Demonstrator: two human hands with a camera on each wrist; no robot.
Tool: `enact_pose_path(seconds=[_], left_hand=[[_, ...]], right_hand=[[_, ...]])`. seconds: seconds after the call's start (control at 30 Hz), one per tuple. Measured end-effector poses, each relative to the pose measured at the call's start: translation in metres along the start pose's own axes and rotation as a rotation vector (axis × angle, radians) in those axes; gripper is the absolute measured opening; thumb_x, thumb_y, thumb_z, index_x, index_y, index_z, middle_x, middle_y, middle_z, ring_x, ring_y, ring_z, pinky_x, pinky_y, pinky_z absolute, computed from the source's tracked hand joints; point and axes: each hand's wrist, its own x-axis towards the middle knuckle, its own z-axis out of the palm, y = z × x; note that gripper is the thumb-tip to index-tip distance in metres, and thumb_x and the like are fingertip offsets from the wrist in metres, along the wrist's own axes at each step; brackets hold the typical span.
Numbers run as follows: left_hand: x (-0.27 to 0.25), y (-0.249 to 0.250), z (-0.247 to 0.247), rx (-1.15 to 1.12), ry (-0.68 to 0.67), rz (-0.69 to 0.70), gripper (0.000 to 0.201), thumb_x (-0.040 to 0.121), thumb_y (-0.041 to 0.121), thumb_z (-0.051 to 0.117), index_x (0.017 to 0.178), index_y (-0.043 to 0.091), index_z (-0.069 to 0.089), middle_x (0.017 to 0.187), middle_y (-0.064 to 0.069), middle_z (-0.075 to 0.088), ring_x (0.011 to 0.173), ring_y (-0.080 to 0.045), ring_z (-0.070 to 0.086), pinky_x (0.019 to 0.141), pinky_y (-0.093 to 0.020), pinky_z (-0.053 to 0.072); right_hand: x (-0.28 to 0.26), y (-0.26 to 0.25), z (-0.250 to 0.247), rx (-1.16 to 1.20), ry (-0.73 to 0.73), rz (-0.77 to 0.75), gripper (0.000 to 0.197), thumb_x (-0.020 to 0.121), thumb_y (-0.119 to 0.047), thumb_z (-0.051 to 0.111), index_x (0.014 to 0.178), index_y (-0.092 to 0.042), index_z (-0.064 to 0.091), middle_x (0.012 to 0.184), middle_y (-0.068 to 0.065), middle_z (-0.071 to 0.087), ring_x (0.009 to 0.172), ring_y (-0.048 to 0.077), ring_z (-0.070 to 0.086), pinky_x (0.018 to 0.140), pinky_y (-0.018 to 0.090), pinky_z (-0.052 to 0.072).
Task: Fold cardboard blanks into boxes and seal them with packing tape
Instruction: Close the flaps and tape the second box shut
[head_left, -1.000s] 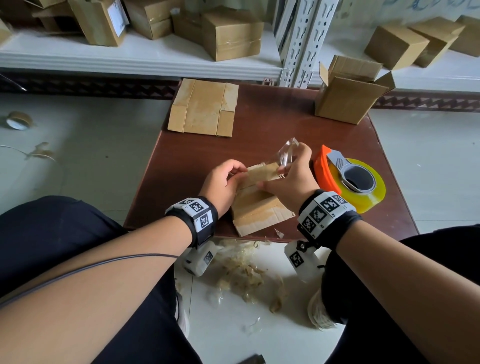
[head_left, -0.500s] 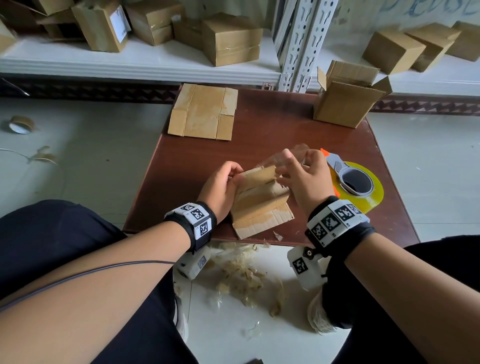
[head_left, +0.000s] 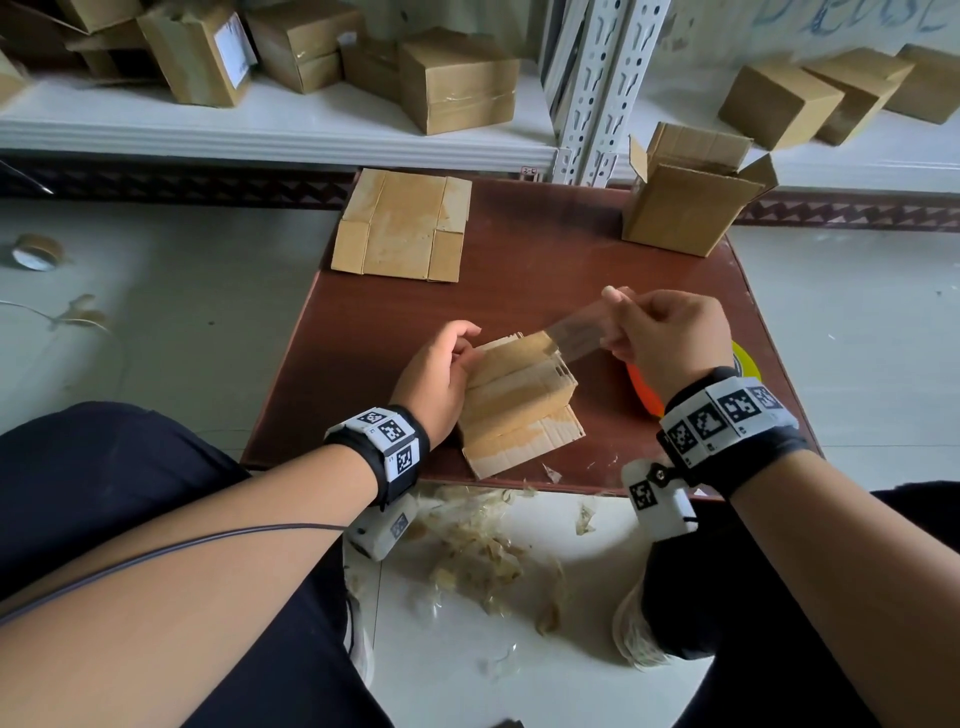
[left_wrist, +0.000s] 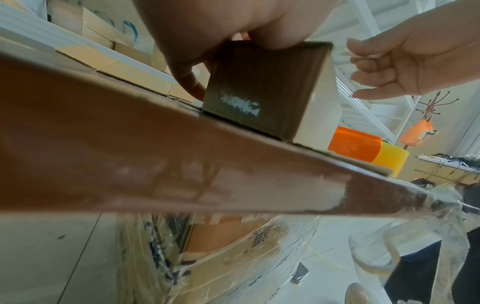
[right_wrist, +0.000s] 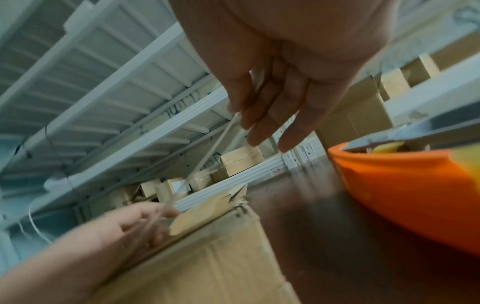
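- Brown cardboard, a stack of flat blanks, lay at the near edge of the tabletop, one blank's end just past that edge.
- My left hand held the stack's left side, fingers curled over its far left corner and thumb down its side; the left wrist view showed them wrapped round the block of blanks.
- My right hand was lifted above the tabletop to the right of the stack, thumb and fingertips pinching a strip of clear tape.
- That strip ran taut from my fingers down to the far right corner of the top blank.
- Behind my right wrist, near the right edge, sat the orange tape dispenser with its yellow roll, mostly hidden by my hand.
- At the far left corner lay another flat blank, partly over the edge.
- At the far right corner stood an open box, flaps up.
- Torn tape scraps littered the floor below the near edge.
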Motion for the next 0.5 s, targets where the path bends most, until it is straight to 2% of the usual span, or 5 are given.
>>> enact_pose_path(seconds=[0.13, 0.27, 0.37, 0.5], left_hand=[[0.001, 0.0, 0.002, -0.008, -0.001, 0.006, 0.027, 0.103, 0.027, 0.06, 0.129, 0.02, 0.059, 0.099, 0.011, 0.056, 0.093, -0.005, 0.056, 0.082, -0.019, 0.042], [0.004, 0.0, 0.002, 0.056, -0.058, 0.057, 0.027, 0.098, 0.028, 0.068, 0.122, 0.017, 0.066, 0.098, 0.002, 0.053, 0.091, -0.017, 0.056, 0.087, -0.036, 0.05], [0.004, -0.001, -0.001, 0.095, -0.128, 0.068, 0.036, 0.096, 0.035, 0.07, 0.126, 0.018, 0.067, 0.103, 0.003, 0.048, 0.094, -0.021, 0.056, 0.089, -0.043, 0.051], [0.005, 0.0, -0.005, 0.134, -0.227, 0.038, 0.053, 0.094, 0.045, 0.071, 0.142, 0.023, 0.061, 0.107, 0.01, 0.043, 0.095, -0.015, 0.053, 0.093, -0.04, 0.049]], right_hand=[[0.006, 0.004, -0.004, -0.201, 0.006, -0.096, 0.05, 0.098, -0.052, 0.062, 0.062, -0.019, 0.07, 0.058, -0.005, 0.07, 0.065, 0.017, 0.07, 0.077, 0.04, 0.061], [0.016, 0.021, 0.005, -0.181, -0.016, -0.056, 0.049, 0.098, -0.049, 0.064, 0.06, -0.018, 0.067, 0.057, -0.006, 0.07, 0.063, 0.023, 0.071, 0.075, 0.046, 0.062], [0.017, 0.026, 0.009, -0.162, -0.039, -0.021, 0.04, 0.099, -0.045, 0.063, 0.07, -0.018, 0.069, 0.06, 0.0, 0.072, 0.064, 0.024, 0.073, 0.074, 0.048, 0.064], [0.016, 0.02, 0.018, 0.04, -0.073, 0.127, 0.027, 0.106, -0.032, 0.059, 0.093, -0.01, 0.067, 0.088, 0.018, 0.075, 0.071, 0.025, 0.077, 0.069, 0.047, 0.067]])
